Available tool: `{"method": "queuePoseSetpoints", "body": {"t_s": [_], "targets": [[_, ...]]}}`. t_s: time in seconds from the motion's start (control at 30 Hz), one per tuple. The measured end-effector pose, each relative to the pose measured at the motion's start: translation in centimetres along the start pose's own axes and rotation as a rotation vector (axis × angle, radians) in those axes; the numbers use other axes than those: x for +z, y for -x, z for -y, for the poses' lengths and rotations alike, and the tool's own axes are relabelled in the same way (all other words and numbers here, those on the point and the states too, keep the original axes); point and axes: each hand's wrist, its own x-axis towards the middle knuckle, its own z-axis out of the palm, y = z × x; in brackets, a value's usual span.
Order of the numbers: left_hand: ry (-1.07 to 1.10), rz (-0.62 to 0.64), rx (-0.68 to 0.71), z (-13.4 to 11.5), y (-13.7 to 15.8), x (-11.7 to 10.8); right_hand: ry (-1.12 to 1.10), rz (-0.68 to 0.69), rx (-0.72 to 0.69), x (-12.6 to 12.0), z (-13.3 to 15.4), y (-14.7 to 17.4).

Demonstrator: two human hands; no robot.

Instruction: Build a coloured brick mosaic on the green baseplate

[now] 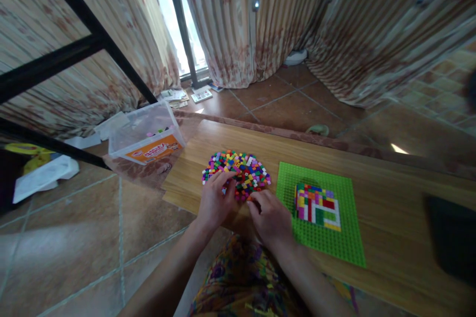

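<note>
A heap of small multicoloured toy bricks (243, 164) lies on the wooden table. My left hand (215, 198) reaches over the heap's near left side, its index finger stretched out and apart from the thumb. At the heap's near edge, my right hand (271, 215) has thumb and finger closed on a small orange brick (250, 199). Right of that hand is a green studded baseplate (323, 247). A block of joined bricks (318, 208) in white, red, yellow, pink and other colours stands on it.
The wooden table (394, 218) carries a dark flat object (449, 237) at its right end. Beyond its left end, a clear plastic box (147, 126) with an orange label stands near black metal bars (82, 42). Papers (174, 96) lie on the tiled floor by the curtains (230, 25).
</note>
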Motion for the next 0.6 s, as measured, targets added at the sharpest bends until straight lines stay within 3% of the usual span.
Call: {"method": "queuePoseSetpoints", "body": {"t_s": [0.17, 0.37, 0.6], "targets": [[0.014, -0.044, -0.044, 1.0, 1.4, -1.0, -0.004, -0.052, -0.029, 0.1, -0.3, -0.3], [-0.144, -0.246, -0.295, 4.9, 0.7, -3.3, -0.034, -0.164, -0.075, 0.5, -1.3, -0.2], [-0.302, -0.002, -0.342, 6.2, -0.8, -4.3, -0.054, -0.245, -0.103, 0.9, -1.5, 0.0]]}}
